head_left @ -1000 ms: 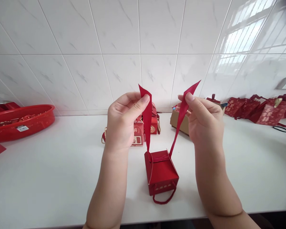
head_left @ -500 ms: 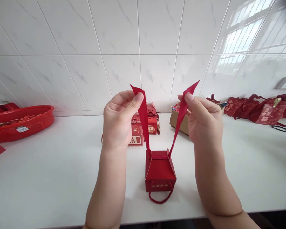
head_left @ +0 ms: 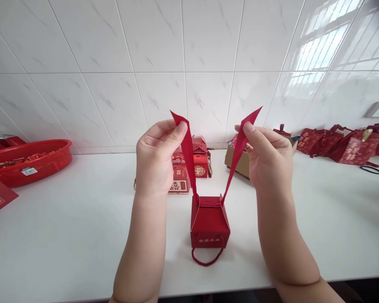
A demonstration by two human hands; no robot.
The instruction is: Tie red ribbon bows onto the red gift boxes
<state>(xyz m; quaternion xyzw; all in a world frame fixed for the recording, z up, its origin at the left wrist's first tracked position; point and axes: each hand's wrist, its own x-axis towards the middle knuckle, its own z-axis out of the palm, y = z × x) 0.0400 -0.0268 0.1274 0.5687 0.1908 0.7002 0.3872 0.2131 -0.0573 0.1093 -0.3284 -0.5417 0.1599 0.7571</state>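
A small dark red gift box [head_left: 210, 221] with sloping sides stands on the white table, gold characters on its front. From that front a twisted cord handle [head_left: 207, 264] droops onto the tabletop. A red ribbon [head_left: 189, 162] passes across the box's top, and its two ends rise from the upper corners in a V. My left hand [head_left: 159, 153] pinches the left ribbon end between thumb and fingers. The right end is pinched the same way by my right hand [head_left: 267, 153]. Both pointed tips stick out above my thumbs.
Behind my left hand are several printed red boxes [head_left: 200, 162]. A brown cardboard box [head_left: 236, 162] stands by the tiled wall. On the left lie a red plastic basin [head_left: 50, 162] and a red card [head_left: 1, 195]. Red bags [head_left: 355, 147] and a black ring [head_left: 371, 170] lie at right.
The gift box has shifted slightly left and away from me, with both hands and the ribbon moving slightly left. At the far left, the red card has come further into view.
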